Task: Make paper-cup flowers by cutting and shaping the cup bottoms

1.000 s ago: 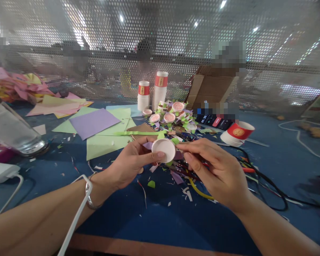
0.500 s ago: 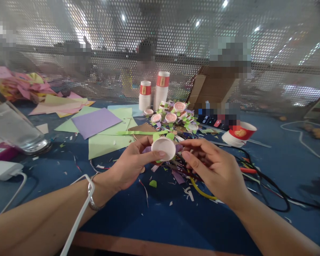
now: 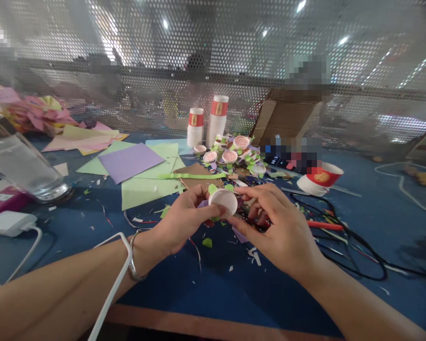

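Observation:
My left hand (image 3: 188, 213) pinches a small round white paper cup bottom (image 3: 224, 201), its thumb inside the hollow and fingers behind. Light green paper tabs (image 3: 213, 189) stick up from its upper rim, and a bit of purple paper shows at its left side. My right hand (image 3: 273, 222) grips the right edge of the same piece between index finger and thumb; its other fingers are curled. Behind lies a pile of similar cup bottoms (image 3: 229, 156) with green and purple paper on them. Below the hands, paper scraps (image 3: 207, 242) are scattered over the blue table (image 3: 234, 289).
Two stacks of paper cups (image 3: 196, 127) stand at the back. Purple and green sheets (image 3: 133, 161) lie left of centre. A tilted glass of water (image 3: 31, 166) and a white charger (image 3: 12, 225) are at left. To the right are a cut cup (image 3: 319, 180) and black cables (image 3: 362, 246).
My right hand has moved left, and its thumb and index finger have come onto the cup bottom's right edge. The piece has shifted slightly to the right in the picture.

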`<act>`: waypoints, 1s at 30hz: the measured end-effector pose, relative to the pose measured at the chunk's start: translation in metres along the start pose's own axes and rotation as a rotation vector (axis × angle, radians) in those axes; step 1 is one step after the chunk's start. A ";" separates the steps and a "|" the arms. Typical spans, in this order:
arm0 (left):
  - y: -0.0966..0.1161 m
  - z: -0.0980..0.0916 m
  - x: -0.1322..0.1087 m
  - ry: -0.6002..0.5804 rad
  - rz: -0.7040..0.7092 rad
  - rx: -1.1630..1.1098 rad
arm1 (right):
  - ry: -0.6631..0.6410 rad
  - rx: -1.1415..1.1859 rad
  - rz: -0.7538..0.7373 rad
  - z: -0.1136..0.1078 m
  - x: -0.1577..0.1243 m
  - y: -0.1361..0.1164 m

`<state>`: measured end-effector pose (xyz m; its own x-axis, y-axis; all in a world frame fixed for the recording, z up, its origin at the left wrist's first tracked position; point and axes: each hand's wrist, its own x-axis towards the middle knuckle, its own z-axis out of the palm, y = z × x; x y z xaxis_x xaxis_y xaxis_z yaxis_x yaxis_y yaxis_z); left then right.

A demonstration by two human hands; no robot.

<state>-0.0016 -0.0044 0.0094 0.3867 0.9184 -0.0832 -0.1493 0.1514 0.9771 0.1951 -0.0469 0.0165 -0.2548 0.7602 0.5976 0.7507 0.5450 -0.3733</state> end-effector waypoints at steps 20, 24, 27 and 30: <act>0.005 0.004 0.000 0.288 0.105 0.011 | 0.039 -0.298 0.030 -0.007 0.050 0.041; 0.002 0.004 0.002 0.270 0.124 0.117 | 0.041 -0.393 0.220 -0.006 0.098 0.076; 0.000 0.002 0.004 0.258 0.147 0.142 | 0.077 -0.414 0.294 -0.001 0.136 0.104; -0.003 -0.001 0.007 0.250 0.237 0.149 | 0.104 -0.393 0.368 0.005 0.168 0.127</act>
<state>0.0004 0.0023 0.0052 0.1208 0.9852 0.1214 -0.0669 -0.1140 0.9912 0.2443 0.1517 0.0661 0.1148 0.8259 0.5520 0.9551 0.0611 -0.2901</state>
